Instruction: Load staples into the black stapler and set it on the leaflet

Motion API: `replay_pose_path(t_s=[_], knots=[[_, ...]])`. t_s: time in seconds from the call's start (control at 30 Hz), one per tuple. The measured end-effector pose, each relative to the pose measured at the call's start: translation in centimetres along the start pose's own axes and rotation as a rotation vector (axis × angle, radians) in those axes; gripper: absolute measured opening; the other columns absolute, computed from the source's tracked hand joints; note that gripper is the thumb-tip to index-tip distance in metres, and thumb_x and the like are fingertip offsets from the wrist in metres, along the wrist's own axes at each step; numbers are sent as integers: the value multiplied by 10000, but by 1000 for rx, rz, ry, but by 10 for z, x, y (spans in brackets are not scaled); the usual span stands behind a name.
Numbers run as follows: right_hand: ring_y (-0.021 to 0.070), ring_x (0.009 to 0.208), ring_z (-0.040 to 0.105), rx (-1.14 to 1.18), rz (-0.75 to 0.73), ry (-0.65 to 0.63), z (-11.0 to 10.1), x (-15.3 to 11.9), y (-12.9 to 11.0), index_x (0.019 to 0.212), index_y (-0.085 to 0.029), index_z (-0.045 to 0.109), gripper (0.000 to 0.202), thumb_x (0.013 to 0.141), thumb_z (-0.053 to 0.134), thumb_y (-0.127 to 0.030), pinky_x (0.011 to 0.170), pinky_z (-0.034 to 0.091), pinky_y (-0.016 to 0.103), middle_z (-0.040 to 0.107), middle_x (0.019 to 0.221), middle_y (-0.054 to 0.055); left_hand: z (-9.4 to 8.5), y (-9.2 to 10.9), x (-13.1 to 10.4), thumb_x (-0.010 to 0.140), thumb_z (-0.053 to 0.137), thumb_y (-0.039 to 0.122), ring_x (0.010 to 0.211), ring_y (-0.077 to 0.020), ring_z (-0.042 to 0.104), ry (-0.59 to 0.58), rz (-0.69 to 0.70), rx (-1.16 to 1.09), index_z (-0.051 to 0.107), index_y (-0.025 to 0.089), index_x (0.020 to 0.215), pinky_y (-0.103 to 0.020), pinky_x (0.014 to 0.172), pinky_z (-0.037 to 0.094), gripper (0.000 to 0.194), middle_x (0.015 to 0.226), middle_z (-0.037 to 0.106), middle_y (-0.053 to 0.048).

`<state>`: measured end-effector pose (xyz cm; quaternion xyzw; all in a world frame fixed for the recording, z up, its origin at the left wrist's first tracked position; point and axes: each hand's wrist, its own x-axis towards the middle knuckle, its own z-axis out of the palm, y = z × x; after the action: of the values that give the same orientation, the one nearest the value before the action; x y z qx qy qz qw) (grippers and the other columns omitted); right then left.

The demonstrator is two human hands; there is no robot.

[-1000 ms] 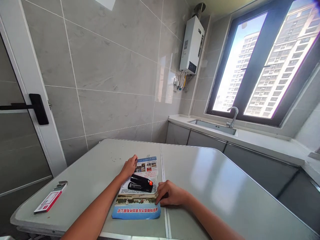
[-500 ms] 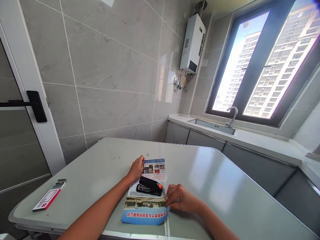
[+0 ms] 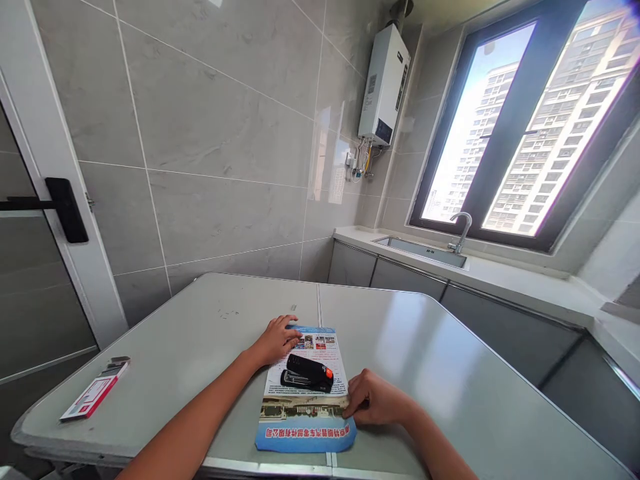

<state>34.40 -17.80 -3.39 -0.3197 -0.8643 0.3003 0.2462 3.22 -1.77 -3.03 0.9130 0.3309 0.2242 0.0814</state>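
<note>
A printed paper booklet with a blue lower edge lies near the table's front middle. On top of it rests a black stapler with an orange patch at its right end. My left hand lies on the booklet's upper left corner, fingers spread and pointing right. At the booklet's lower right edge, my right hand has its fingers pinched on the paper. Neither hand touches the stapler.
A red and white packet lies at the left of the pale table. Behind are a tiled wall, a water heater, and a counter with a sink under the window. A door stands at left.
The booklet with the stapler on it has shifted right and turned a little. My left hand has opened from its edge grip to lie flatter. My right hand has moved right with the paper.
</note>
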Motion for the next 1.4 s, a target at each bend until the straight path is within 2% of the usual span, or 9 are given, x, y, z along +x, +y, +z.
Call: replay_pose_path(t_s=[0.2,0.33,0.5,0.7,0.9,1.07,1.23,1.3,1.4], knots=[[142,585,618,16,42,-90,-3,-7,10,923,-232,874,272,827,805,-478,584,435,253,767,694,62,-1,9,-11,1019,568,425,1414,-292,506,-149,60,-23,573,426,1479,-541,1253,306,459,1533,540,-55],[127,543,589,63,34,-135,-6,-11,12,930,-229,873,353,829,795,-558,548,402,248,759,670,63,3,17,-10,1035,530,423,1460,-299,466,-199,49,-40,510,455,1517,-614,1265,229,483,1572,512,-51],[131,546,604,67,63,-116,-9,-15,11,900,-229,875,347,823,800,-559,555,396,253,764,668,72,6,22,-4,1042,501,428,1482,-310,428,-225,35,-55,488,455,1527,-675,1259,152,486,1594,484,-60],[126,541,588,51,151,-128,-13,-20,12,875,-214,874,345,780,835,-544,542,379,249,758,663,57,9,31,5,1038,497,383,1460,-317,450,-216,36,-64,520,420,1510,-686,1250,171,474,1560,509,-80],[84,486,418,-29,249,-90,-18,-23,8,698,-154,820,295,750,843,-443,490,286,244,613,530,-8,-9,30,-6,1021,526,371,1486,-306,436,-246,139,-108,585,402,1464,-634,1289,142,447,1554,535,-65],[99,526,462,42,296,-135,-20,-26,7,843,-159,865,375,731,848,-516,508,324,240,685,609,26,-12,29,-8,1036,491,343,1591,-377,247,-342,196,-71,444,442,1565,-784,1229,37,539,1670,410,-14],[146,608,588,214,354,-261,-37,-21,-7,957,-162,866,535,746,818,-652,589,421,260,757,743,68,-3,31,-2,1046,466,300,1589,-381,256,-359,192,-41,410,454,1579,-781,1226,137,558,1685,381,-1],[173,694,632,179,349,-215,-47,-9,-19,957,-169,855,489,825,766,-631,652,447,276,772,824,73,1,30,-1,1041,474,297,1580,-381,279,-333,190,-31,435,450,1568,-760,1234,170,550,1674,402,-4],[170,728,585,-73,356,-8,-60,18,-37,886,-182,794,384,885,730,-561,655,408,280,734,837,46,9,30,1,1024,488,273,1553,-384,330,-287,174,-5,476,429,1548,-738,1233,211,547,1650,442,-20]])
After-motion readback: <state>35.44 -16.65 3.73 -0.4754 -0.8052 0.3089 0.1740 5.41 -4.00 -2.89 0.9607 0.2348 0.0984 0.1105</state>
